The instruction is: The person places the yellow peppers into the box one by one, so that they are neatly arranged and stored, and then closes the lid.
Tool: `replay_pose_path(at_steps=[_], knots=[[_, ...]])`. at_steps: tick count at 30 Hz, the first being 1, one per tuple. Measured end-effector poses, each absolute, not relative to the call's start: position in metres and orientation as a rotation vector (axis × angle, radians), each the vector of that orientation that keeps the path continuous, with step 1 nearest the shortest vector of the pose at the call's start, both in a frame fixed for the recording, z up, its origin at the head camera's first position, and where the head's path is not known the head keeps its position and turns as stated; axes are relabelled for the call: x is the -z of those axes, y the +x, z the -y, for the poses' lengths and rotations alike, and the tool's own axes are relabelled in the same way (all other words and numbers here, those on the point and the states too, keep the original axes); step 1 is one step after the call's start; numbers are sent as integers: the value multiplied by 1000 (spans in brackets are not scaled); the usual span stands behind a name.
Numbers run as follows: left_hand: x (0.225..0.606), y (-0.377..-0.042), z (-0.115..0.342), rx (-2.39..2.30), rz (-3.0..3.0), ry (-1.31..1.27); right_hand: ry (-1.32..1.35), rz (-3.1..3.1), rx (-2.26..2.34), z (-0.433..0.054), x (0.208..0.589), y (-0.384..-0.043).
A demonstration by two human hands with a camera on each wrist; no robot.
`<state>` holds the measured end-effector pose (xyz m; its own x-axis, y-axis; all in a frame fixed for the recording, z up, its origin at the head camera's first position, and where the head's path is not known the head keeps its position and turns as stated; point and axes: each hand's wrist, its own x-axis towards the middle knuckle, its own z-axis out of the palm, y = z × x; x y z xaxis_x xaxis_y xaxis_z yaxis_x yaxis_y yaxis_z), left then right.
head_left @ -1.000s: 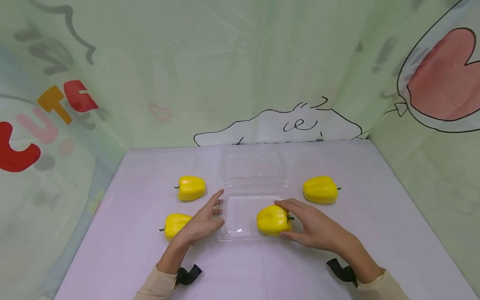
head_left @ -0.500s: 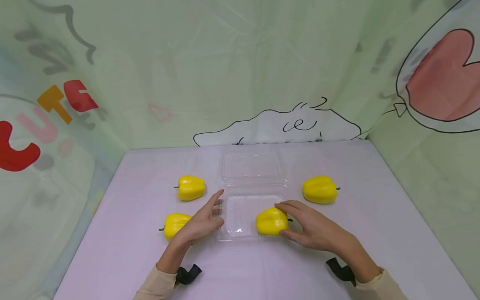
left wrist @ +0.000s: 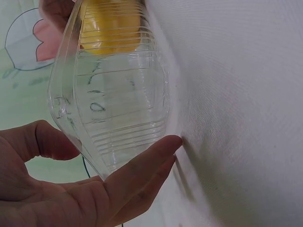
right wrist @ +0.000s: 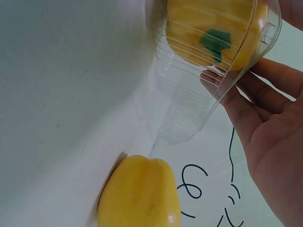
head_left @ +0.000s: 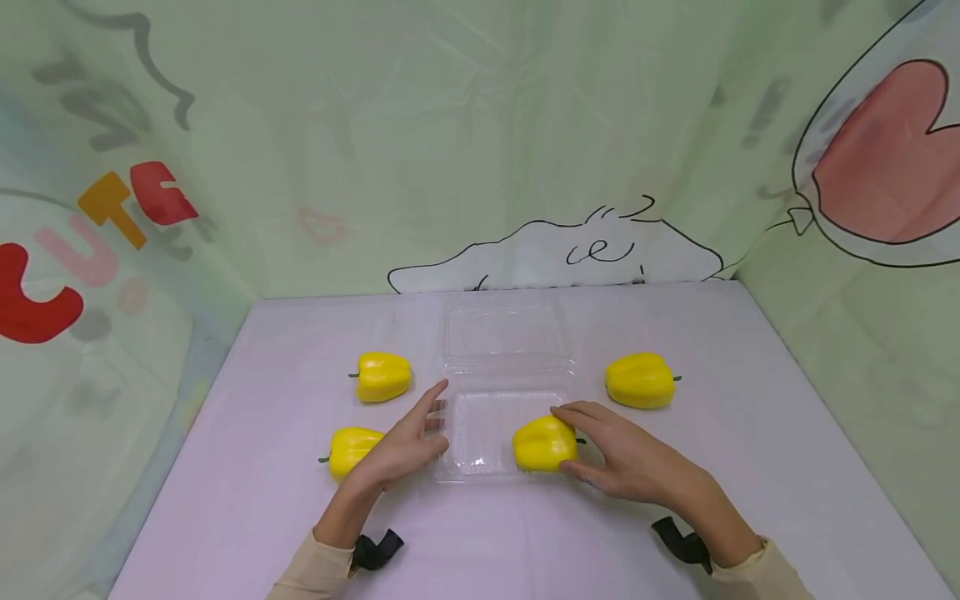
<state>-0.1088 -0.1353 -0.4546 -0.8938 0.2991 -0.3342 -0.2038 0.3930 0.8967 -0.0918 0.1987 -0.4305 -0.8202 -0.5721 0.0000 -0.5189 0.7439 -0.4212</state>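
A clear plastic clamshell box lies unfolded on the table, its lid laid back away from me. In its base, at the right end, a yellow bell pepper rests with the green stem pointing right. My right hand holds this pepper between thumb and fingers, some fingertips reaching inside the rim in the right wrist view. Along the box's left side my left hand rests with fingers extended, fingertips low at the outer wall and thumb by the rim in the left wrist view.
Another bell pepper lies left of the lid, and one sits partly behind my left hand. To the right of the box is a further bell pepper. A printed curtain closes off the table's back and sides.
Over the first half second the held bell pepper settled slightly lower and to the left with my right hand. Since then it has stayed still, and my left hand has kept its place.
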Motion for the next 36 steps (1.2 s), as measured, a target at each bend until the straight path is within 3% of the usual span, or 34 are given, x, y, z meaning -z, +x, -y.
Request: replay_pose_path(at_steps=[36], knots=[[457,-111,137,-1521,-2197,89,-907,-2948,811,-215,420,-95]])
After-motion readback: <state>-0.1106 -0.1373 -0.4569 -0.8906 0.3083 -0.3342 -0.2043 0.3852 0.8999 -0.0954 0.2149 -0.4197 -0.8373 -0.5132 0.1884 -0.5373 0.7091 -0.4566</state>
